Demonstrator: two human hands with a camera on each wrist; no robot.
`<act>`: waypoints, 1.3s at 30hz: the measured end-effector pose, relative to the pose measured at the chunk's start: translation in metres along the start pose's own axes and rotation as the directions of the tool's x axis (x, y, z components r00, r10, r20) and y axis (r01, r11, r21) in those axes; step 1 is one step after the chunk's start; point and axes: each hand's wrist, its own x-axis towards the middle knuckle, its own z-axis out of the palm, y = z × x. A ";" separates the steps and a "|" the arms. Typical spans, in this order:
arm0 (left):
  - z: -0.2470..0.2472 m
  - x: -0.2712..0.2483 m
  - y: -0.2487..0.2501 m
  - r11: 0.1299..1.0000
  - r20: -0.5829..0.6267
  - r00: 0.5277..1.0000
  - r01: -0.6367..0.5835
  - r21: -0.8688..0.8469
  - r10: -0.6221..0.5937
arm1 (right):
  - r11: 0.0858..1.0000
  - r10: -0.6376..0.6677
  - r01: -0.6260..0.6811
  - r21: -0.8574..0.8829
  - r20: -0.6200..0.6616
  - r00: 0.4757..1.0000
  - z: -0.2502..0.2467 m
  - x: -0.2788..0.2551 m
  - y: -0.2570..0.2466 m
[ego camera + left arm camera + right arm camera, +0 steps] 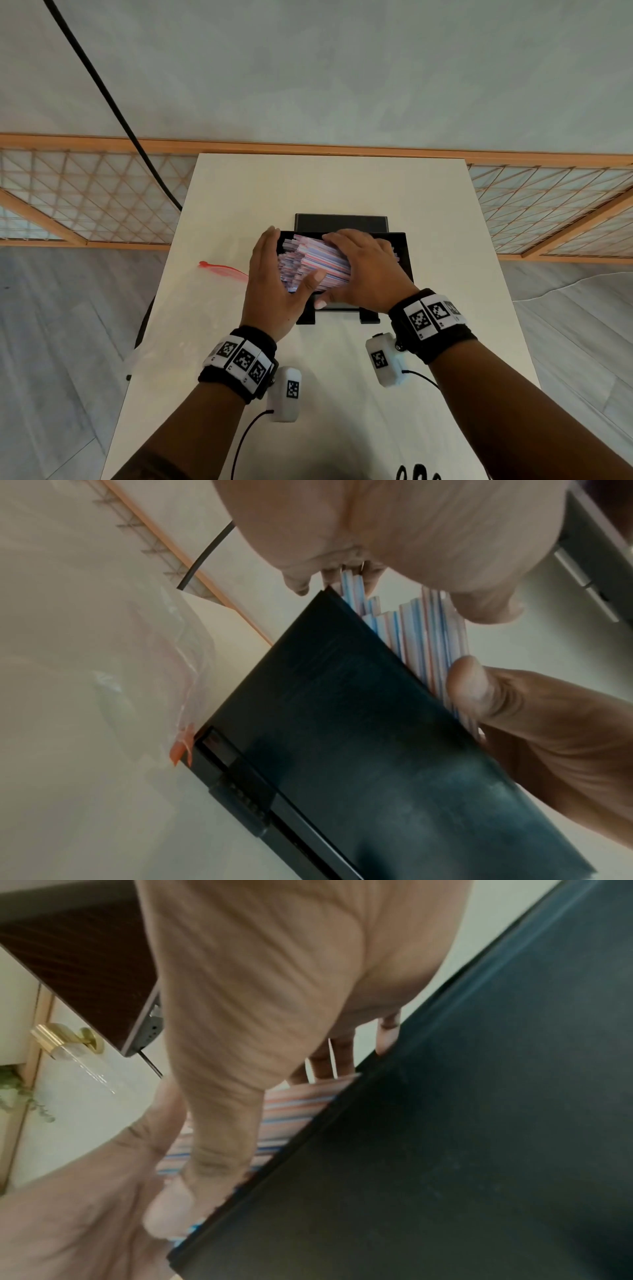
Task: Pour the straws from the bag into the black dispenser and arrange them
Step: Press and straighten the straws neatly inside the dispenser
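Observation:
The black dispenser [404, 257] stands in the middle of the white table with its lid [342, 222] tipped back. A heap of pink-and-blue striped straws [315, 260] fills it and rises above the rim. My left hand [270, 274] is flat against the straws' left ends, fingers straight, thumb lying across the pile. My right hand [363, 267] lies over the top of the heap, fingers curled over the far side and thumb at the near edge. The left wrist view shows the dispenser wall [377, 737] and the straws [421, 637]. The right wrist view shows the straws [294, 1104].
The clear bag [219, 291] with a red zip strip lies flat on the table left of the dispenser, touching its base [178, 750]. A black cable [102, 85] hangs past the table's far left corner. A wooden lattice rail [85, 192] runs behind the table [308, 185].

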 end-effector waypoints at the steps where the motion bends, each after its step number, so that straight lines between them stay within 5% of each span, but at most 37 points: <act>1: 0.001 -0.001 0.001 1.000 0.002 1.000 0.014 -0.027 -0.014 | 1.000 0.001 -0.001 -0.004 -0.008 1.000 -0.001 -0.001 0.001; 12: 0.006 -0.001 0.000 0.997 0.010 1.000 -0.022 -0.074 0.022 | 0.981 0.046 -0.089 0.174 0.235 0.971 -0.001 0.009 -0.008; 20: 0.005 -0.001 -0.001 0.991 0.015 0.999 -0.044 -0.124 0.046 | 0.984 0.047 -0.085 0.157 0.230 0.972 0.006 0.018 -0.013; 39: 0.005 0.002 -0.009 0.993 0.040 0.997 -0.061 -0.102 0.065 | 0.979 0.025 -0.112 0.169 0.447 0.894 -0.015 0.038 -0.011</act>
